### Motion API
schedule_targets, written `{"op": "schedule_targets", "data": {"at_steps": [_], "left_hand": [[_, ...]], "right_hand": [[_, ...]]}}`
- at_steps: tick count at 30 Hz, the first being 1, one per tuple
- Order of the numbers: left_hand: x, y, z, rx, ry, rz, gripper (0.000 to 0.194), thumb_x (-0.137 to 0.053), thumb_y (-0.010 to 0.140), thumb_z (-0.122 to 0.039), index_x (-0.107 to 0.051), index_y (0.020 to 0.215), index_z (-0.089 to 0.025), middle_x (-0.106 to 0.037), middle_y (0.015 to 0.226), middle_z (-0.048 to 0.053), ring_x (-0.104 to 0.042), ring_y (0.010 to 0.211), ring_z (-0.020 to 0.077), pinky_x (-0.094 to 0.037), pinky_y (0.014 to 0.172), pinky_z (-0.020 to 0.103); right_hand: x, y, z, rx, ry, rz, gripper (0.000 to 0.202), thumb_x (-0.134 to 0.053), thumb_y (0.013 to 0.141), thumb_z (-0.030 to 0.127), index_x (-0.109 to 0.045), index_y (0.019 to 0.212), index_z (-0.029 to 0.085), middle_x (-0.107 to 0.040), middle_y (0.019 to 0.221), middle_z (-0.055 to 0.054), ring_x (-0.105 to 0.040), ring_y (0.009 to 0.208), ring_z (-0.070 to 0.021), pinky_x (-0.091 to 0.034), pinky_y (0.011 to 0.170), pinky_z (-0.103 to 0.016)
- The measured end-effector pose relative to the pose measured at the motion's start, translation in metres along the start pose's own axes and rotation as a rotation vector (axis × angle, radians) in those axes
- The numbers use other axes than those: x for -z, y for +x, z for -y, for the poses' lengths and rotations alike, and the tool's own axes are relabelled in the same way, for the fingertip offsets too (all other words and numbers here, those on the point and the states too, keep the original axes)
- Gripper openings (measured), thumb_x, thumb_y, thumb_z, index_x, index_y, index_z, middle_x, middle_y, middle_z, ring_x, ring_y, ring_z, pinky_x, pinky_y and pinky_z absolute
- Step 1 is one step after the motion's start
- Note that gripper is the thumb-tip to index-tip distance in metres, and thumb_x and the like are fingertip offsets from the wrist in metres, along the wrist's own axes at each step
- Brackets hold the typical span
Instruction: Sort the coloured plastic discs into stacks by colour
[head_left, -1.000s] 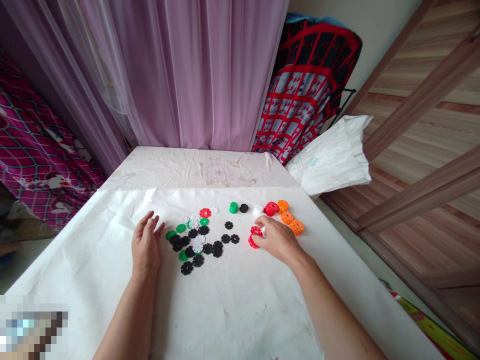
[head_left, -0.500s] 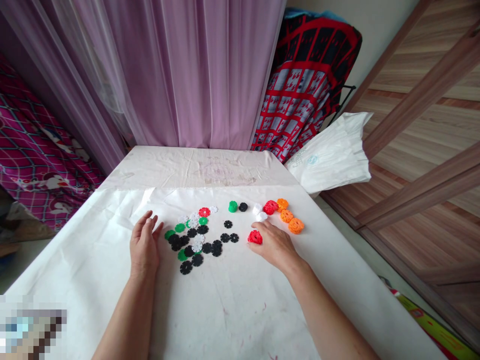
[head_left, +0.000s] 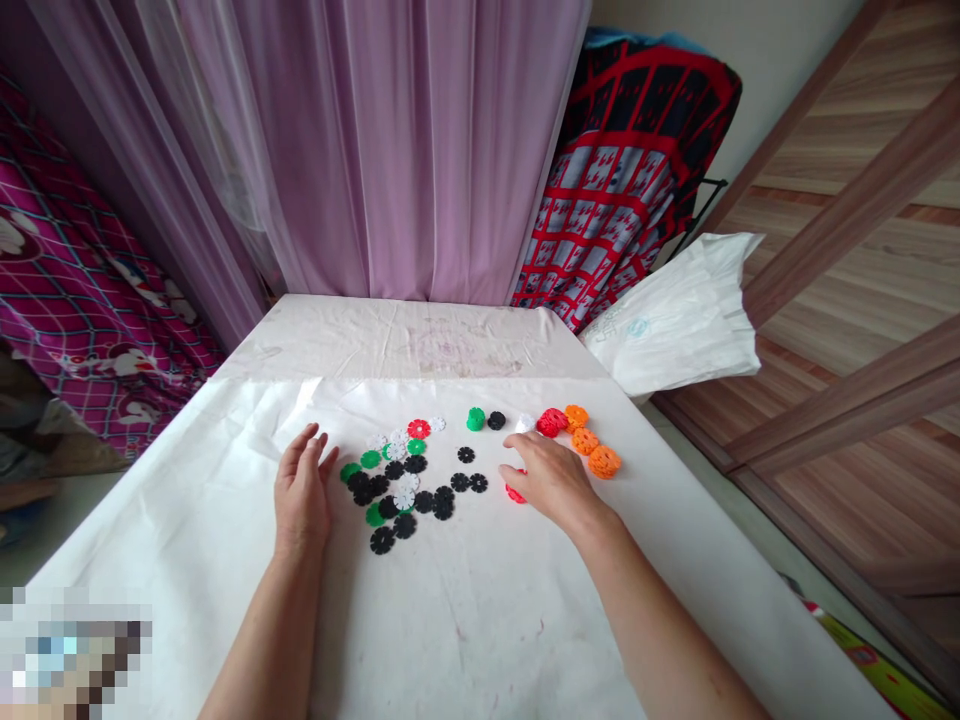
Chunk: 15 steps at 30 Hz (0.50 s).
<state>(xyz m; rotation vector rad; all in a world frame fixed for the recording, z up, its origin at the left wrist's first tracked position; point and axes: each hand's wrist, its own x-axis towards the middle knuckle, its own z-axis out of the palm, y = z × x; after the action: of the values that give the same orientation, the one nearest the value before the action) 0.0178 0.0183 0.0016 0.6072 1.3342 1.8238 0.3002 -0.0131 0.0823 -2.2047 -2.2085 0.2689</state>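
My left hand rests on its side on the white cloth, fingers loosely apart and holding nothing. Beside it lies a spread of flower-shaped plastic discs: black discs, green discs, white discs and a red disc. My right hand hovers with thumb and fingers parted over a red disc stack, which it mostly hides. Just beyond its fingertips stand a white disc pile and a larger red disc pile.
Orange disc piles stand right of my right hand. A green disc stack and a black disc stack are farther back. The cloth-covered table ends before a purple curtain; a white bag is at its right edge.
My right hand has let go of the red disc stack; its thumb and fingers have spread and it now covers more of the stack. My left hand stays beside the loose discs.
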Motion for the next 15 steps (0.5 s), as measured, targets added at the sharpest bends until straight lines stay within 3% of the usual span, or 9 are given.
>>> {"op": "schedule_targets", "data": {"at_steps": [3, 6, 8, 11, 15], "left_hand": [[-0.001, -0.002, -0.002, 0.012, -0.007, -0.003, 0.027, -0.067, 0.078, -0.038, -0.068, 0.100, -0.022, -0.058, 0.133, 0.008, -0.055, 0.126, 0.0274, -0.043, 0.109, 0.051], [0.000, -0.001, -0.002, 0.022, -0.007, -0.004, 0.026, -0.067, 0.078, -0.038, -0.068, 0.100, -0.023, -0.059, 0.133, 0.007, -0.055, 0.126, 0.0269, -0.044, 0.108, 0.050], [0.000, 0.000, -0.001, 0.020, 0.001, -0.002, 0.026, -0.066, 0.079, -0.039, -0.068, 0.100, -0.023, -0.059, 0.132, 0.007, -0.055, 0.126, 0.0268, -0.046, 0.107, 0.049], [0.001, 0.001, 0.001, 0.021, -0.003, -0.005, 0.026, -0.067, 0.079, -0.039, -0.068, 0.100, -0.024, -0.059, 0.132, 0.007, -0.056, 0.125, 0.0267, -0.046, 0.107, 0.049], [0.000, 0.000, 0.000, 0.033, -0.027, -0.013, 0.026, -0.069, 0.078, -0.038, -0.068, 0.098, -0.023, -0.058, 0.134, 0.007, -0.055, 0.126, 0.0276, -0.044, 0.109, 0.051]], "right_hand": [[-0.001, 0.029, 0.026, 0.201, 0.049, -0.037, 0.028, -0.053, 0.090, 0.021, -0.067, 0.113, 0.023, -0.067, 0.121, -0.006, -0.059, 0.110, -0.0201, -0.041, 0.091, -0.030], [-0.014, 0.064, 0.054, 0.468, 0.029, -0.051, 0.033, -0.055, 0.085, 0.012, -0.066, 0.114, 0.025, -0.065, 0.126, -0.004, -0.051, 0.119, -0.0205, -0.038, 0.097, -0.033], [-0.023, 0.085, 0.069, 0.565, -0.003, -0.016, 0.034, -0.056, 0.084, 0.011, -0.065, 0.113, 0.026, -0.064, 0.127, -0.003, -0.048, 0.122, -0.0210, -0.038, 0.096, -0.035], [-0.030, 0.102, 0.081, 0.590, -0.069, 0.049, 0.028, -0.055, 0.086, 0.015, -0.066, 0.109, 0.026, -0.069, 0.117, -0.003, -0.052, 0.117, -0.0221, -0.039, 0.092, -0.035], [-0.028, 0.105, 0.087, 0.582, -0.137, 0.053, 0.025, -0.057, 0.087, 0.025, -0.067, 0.110, 0.024, -0.069, 0.115, -0.007, -0.058, 0.110, -0.0223, -0.040, 0.089, -0.033]]}}
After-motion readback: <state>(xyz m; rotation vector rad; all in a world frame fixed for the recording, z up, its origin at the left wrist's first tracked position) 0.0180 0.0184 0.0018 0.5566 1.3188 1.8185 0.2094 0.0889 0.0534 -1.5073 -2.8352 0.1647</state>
